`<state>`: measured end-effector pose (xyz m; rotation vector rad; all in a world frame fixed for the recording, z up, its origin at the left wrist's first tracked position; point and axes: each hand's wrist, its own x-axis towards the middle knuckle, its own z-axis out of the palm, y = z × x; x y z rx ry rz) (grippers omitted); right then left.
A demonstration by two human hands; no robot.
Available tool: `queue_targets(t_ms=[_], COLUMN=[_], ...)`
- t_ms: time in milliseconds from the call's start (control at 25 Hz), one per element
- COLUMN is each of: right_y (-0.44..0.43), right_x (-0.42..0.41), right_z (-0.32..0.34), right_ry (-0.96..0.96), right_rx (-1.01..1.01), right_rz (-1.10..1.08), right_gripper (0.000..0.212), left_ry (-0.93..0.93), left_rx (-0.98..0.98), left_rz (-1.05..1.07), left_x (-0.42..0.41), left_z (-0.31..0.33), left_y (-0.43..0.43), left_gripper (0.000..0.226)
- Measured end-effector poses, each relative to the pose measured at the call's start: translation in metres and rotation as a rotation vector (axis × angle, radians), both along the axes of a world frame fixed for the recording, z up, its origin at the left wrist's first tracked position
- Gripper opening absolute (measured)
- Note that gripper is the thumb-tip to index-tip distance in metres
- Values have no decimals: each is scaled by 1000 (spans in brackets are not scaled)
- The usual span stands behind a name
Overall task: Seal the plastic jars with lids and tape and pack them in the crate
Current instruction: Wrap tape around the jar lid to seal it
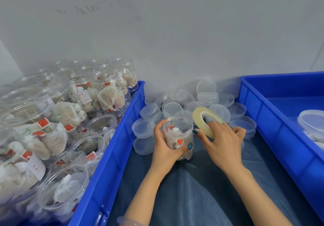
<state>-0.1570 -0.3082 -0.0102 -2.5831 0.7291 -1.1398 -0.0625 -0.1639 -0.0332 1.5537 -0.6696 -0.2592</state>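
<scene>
Head view: left hand wraps the jar, fingers behind, thumb across the front; jar upright, long axis vertical, base on the blue cloth; right hand curls round the tape roll, which is tilted just right of the jar's rim; jar mouth looks uncapped, uncertain through clear plastic; loose lids lie just beyond both grips, right hand nearer; packing crate sits right of the tape grip.

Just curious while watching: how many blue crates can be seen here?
2. The left crate is crowded with filled jars; the right crate holds a lidded jar. Others may lie out of view.
</scene>
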Motion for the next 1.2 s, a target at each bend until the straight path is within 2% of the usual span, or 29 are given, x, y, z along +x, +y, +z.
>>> queue_targets(t_ms=[120, 400, 520, 640, 800, 920, 1080, 1200], right_y=[-6, -5, -4, -3, -3, -2, 11, 10], right_x=[-9, -19, -20, -20, -21, -25, -35, -47], right_z=[6, 13, 14, 18, 21, 25, 33, 38], right_ry=[20, 97, 88, 51, 43, 49, -166, -298], right_rx=[16, 137, 221, 207, 155, 120, -27, 63], right_rz=[18, 96, 131, 112, 67, 85, 221, 361], right_gripper=[61, 57, 60, 62, 61, 63, 56, 47], left_ry=[-5, 118, 174, 201, 120, 8, -193, -131], left_rx=[-46, -74, -76, -71, -57, 40, 222, 132], left_rz=[-3, -15, -19, -28, -15, 117, 388, 409], left_x=[2, -1, -1, 0, 1, 1, -2, 6], left_z=[3, 4, 3, 2, 2, 4, 9, 2], left_y=[4, 9, 10, 11, 13, 12, 6, 9], left_gripper=[87, 75, 72, 70, 85, 88, 100, 101])
